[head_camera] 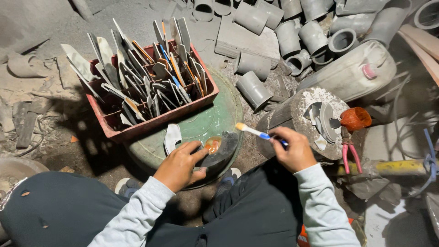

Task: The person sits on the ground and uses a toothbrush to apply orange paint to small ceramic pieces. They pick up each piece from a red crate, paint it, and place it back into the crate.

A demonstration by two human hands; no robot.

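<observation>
On the green round lid (201,126), near its front edge, the left hand (180,165) pins down a dark curved blade piece (220,148), fingers pressed on it. Its long axis runs from lower left up to the right. Right hand (292,148) grips a toothbrush (254,131) by its blue handle; the bristle head points left and slightly up, just above the blade. Red crate (151,122) of similar blades stands behind.

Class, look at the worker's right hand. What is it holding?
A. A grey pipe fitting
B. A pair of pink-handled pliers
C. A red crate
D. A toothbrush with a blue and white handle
D: the right hand grips a toothbrush, bristles pointing toward the left hand; the pliers lie untouched beside it.
</observation>
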